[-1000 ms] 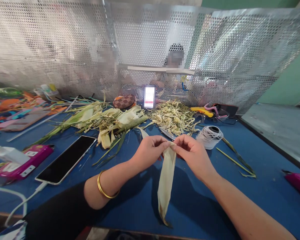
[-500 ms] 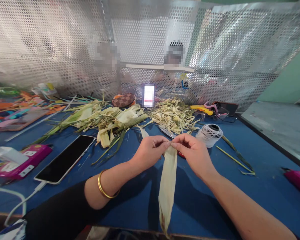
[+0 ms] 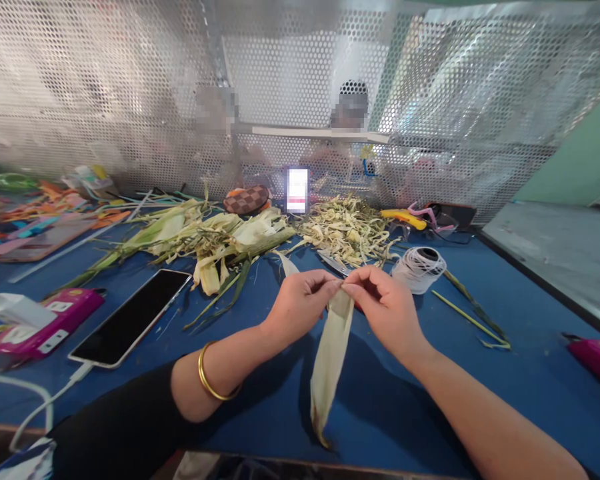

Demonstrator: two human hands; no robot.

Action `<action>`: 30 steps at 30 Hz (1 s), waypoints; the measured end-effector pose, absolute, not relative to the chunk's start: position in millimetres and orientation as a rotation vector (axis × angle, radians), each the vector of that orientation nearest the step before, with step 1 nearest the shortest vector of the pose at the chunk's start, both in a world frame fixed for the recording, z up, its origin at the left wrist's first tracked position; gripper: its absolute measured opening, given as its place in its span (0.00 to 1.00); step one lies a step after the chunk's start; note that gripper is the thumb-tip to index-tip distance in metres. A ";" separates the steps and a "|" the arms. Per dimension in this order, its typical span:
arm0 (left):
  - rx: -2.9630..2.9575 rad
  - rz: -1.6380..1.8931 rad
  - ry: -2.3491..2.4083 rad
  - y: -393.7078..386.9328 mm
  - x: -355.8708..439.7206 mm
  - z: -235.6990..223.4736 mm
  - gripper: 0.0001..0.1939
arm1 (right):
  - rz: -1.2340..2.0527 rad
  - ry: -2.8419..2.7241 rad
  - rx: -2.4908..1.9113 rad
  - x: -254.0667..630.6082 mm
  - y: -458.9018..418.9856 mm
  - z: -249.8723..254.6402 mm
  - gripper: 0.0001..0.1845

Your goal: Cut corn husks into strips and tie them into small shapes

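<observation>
Head camera view: both bare hands meet over the blue table [image 3: 380, 433], thumbs and fingers pinched on the top end of one pale husk strip [image 3: 331, 363]. The left hand [image 3: 300, 303], with a gold bracelet [image 3: 211, 377] on its wrist, is clamped on the left of that end, and the right hand [image 3: 386, 307] is clamped on the right, their fingertips nearly touching. From there the strip hangs down toward the near table edge, its lower tip browned and curled. Just beyond the hands lies a metal blade [image 3: 331, 262], partly hidden by them. Behind it sits a heap of shredded husk [image 3: 353, 233], with a husk pile [image 3: 225, 250] to its left and a checkered pouch [image 3: 247, 200] at that pile's back. A white thread spool [image 3: 419, 270] stands just beside the right hand. Left of the left hand, a black-screened phone [image 3: 133, 319] lies near a magenta power strip [image 3: 50, 323]. Perforated sheeting [image 3: 300, 73] rises behind everything.
</observation>
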State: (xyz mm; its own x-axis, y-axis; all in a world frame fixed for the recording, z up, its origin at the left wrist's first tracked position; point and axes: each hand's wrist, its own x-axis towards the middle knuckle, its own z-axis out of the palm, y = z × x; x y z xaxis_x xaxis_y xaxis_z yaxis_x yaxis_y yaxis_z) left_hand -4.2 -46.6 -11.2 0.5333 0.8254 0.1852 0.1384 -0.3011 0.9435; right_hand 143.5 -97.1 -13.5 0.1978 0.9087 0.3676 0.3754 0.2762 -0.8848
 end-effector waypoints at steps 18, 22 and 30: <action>1.552 0.883 0.903 -47.1 1.4 -9.3 0.14 | 0.170 -1.717 -1.260 143.8 -99.1 -20.2 0.07; 1.556 0.912 0.913 -45.0 0.9 -9.6 0.13 | 0.406 -1.528 -1.351 142.1 -97.0 -21.5 0.06; 1.505 0.880 0.845 -47.6 1.2 -13.1 0.13 | 0.716 -1.281 -1.361 140.7 -92.5 -23.5 0.11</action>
State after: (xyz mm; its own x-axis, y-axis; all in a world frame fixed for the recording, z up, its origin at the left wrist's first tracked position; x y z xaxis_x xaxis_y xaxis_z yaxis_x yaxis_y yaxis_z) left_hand 1.2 -47.6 -13.1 0.4610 0.8845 0.0722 0.0359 -0.0999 0.9944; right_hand 140.7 -92.5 -23.5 0.2376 0.9420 0.2370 0.2920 0.1634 -0.9424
